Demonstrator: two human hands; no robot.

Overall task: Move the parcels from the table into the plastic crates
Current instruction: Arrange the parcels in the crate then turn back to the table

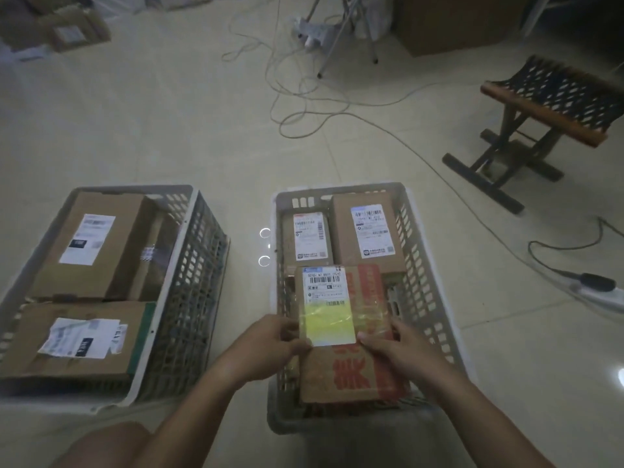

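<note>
Two grey plastic crates stand on the floor. In the right crate (435,275) a cardboard parcel with red print (368,292) and a white and yellow label lies over the near half. My left hand (277,342) grips its left edge and my right hand (391,346) grips its right side, thumbs on top. Two smaller labelled parcels (309,241) (368,228) lie side by side at the far end of that crate. The left crate (189,265) holds a large labelled box (91,244) at the back and another box (77,339) at the front.
Cables (304,96) trail over the tiled floor beyond the crates. A folding stool (540,106) stands at the right, and a power strip (597,288) lies by the right edge. Cardboard boxes (77,32) sit at the far left and far right. My knee shows at the bottom left.
</note>
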